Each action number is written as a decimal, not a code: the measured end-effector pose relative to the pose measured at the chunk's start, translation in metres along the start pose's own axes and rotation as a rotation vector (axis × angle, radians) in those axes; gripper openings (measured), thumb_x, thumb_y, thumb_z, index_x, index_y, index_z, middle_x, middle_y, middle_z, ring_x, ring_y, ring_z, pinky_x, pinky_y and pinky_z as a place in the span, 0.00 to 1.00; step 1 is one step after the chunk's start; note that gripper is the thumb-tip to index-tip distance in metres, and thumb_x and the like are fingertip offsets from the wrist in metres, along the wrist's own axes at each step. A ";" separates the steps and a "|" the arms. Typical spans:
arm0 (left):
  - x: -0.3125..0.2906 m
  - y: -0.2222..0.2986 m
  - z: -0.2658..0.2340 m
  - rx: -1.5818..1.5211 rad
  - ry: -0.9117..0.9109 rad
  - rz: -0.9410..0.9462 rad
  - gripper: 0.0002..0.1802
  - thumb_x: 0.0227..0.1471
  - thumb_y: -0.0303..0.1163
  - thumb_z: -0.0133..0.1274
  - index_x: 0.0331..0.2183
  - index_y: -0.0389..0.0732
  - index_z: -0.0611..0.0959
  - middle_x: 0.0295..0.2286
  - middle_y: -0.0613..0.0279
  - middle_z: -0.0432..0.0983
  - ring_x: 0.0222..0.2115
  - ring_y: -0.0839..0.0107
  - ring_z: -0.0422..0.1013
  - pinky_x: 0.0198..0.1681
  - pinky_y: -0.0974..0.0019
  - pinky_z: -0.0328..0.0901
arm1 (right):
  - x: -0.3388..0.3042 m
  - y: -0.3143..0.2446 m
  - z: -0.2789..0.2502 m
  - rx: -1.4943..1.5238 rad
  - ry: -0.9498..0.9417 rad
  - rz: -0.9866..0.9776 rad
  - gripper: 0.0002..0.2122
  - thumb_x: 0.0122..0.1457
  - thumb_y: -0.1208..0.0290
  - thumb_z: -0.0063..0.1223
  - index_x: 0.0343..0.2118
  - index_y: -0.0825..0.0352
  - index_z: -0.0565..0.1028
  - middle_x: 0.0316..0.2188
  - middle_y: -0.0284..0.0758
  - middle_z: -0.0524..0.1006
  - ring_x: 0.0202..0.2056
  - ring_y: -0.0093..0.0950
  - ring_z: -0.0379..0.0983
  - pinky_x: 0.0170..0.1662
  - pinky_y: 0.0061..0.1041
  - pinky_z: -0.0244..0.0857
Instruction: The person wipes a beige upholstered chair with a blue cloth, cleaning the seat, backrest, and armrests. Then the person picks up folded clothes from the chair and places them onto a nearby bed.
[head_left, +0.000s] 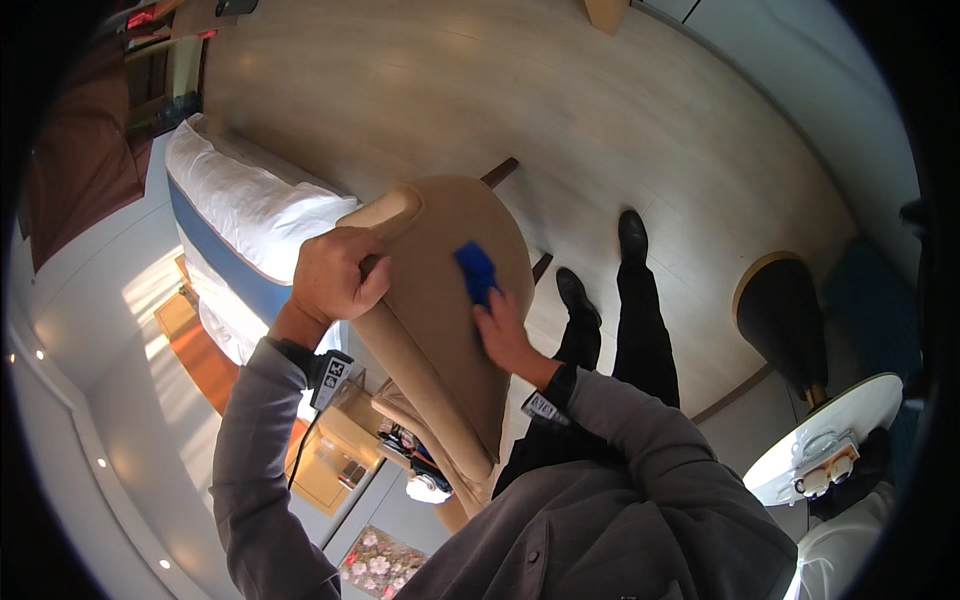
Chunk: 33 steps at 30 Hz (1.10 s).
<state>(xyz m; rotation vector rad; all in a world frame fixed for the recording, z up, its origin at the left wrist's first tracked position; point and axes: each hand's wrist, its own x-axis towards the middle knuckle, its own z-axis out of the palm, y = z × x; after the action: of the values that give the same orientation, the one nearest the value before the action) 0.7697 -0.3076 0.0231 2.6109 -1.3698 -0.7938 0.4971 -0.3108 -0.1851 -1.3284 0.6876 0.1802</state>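
The padded edge of a tan chair (455, 225) is gripped by the left hand (335, 277), its fingers curled; a black-and-white label (336, 372) is worn at that wrist. Over the chair, a blurred blue cloth (474, 263) is pinched by the right hand (505, 332), mostly projecting beyond the fingertips. A second label (544, 408) is strapped at the right wrist.

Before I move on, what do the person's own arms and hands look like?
The left hand and right hand are bare, without gloves. Long grey sleeves cover the arms. Each wrist wears a black band with a small black-and-white patterned tag; a thin dark cable runs from the left wrist's unit.
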 end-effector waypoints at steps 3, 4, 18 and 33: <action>0.000 -0.001 0.000 0.022 0.007 0.005 0.08 0.43 0.36 0.58 0.23 0.41 0.84 0.21 0.55 0.77 0.24 0.50 0.75 0.28 0.55 0.70 | 0.023 -0.039 0.004 0.140 -0.004 -0.344 0.19 0.69 0.62 0.47 0.51 0.76 0.69 0.49 0.56 0.71 0.51 0.52 0.66 0.58 0.42 0.60; 0.000 -0.002 0.000 0.031 0.003 0.003 0.08 0.43 0.36 0.58 0.23 0.41 0.84 0.21 0.55 0.77 0.24 0.50 0.75 0.28 0.55 0.70 | 0.049 -0.045 0.006 0.180 -0.030 -0.326 0.18 0.68 0.63 0.47 0.51 0.75 0.70 0.49 0.57 0.71 0.51 0.54 0.66 0.57 0.44 0.61; 0.000 -0.002 -0.003 0.046 -0.014 -0.067 0.21 0.49 0.50 0.60 0.26 0.39 0.83 0.23 0.51 0.79 0.25 0.48 0.76 0.29 0.54 0.70 | 0.046 -0.134 0.000 0.486 -0.157 -0.388 0.18 0.67 0.72 0.51 0.57 0.72 0.71 0.55 0.50 0.69 0.56 0.49 0.67 0.61 0.39 0.61; 0.002 -0.004 0.000 0.160 0.042 -0.011 0.18 0.50 0.46 0.58 0.23 0.41 0.85 0.20 0.51 0.79 0.25 0.48 0.77 0.31 0.53 0.71 | 0.016 -0.077 0.002 0.162 0.010 -0.251 0.18 0.63 0.74 0.54 0.55 0.72 0.71 0.56 0.55 0.66 0.57 0.55 0.65 0.60 0.42 0.61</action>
<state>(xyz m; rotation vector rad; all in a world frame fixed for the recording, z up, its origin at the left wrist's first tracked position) 0.7740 -0.3065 0.0211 2.7391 -1.4658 -0.6521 0.5495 -0.3328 -0.1298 -1.2478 0.5263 -0.0826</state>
